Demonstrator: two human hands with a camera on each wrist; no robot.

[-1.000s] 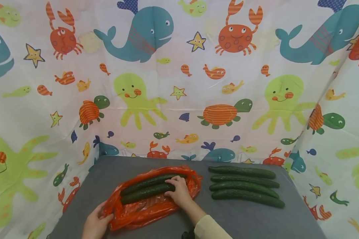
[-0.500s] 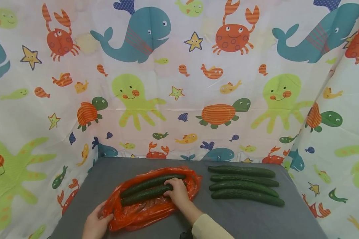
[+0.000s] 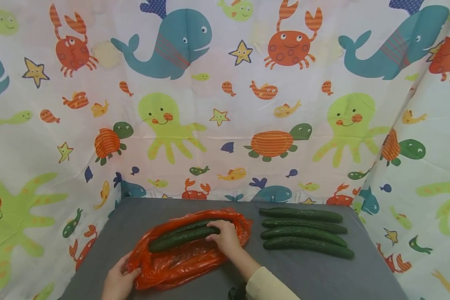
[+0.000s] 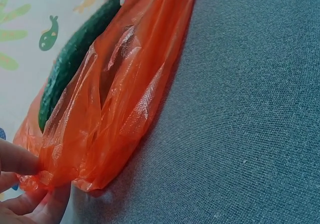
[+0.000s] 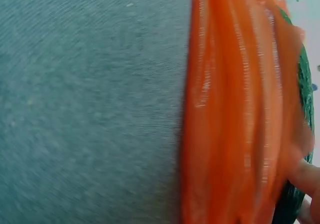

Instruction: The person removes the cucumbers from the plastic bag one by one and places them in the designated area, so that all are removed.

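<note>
An orange-red plastic bag (image 3: 187, 266) lies spread open on the table with two dark green cucumbers inside. My right hand (image 3: 228, 238) grips the right end of the nearer cucumber (image 3: 180, 240), which lies against and partly over the farther cucumber (image 3: 200, 225). In the right wrist view, only some fingertips (image 5: 307, 176) show at the edge, by the cucumber. At the bag's left end my left hand (image 3: 119, 278) pinches the plastic between thumb and fingers. The left wrist view shows that hold on the bunched bag (image 4: 100, 124), with a cucumber (image 4: 75, 53) in its mouth.
Several cucumbers (image 3: 303, 236) lie side by side on the right part of the grey table (image 3: 307, 275). A printed sea-animal curtain (image 3: 217, 100) encloses the back and both sides. A small black object (image 3: 237, 292) sits by the right sleeve.
The nearer cucumber has shifted back and up against the farther one, covering more of it, with my right hand on it. My left hand keeps its hold on the bag.
</note>
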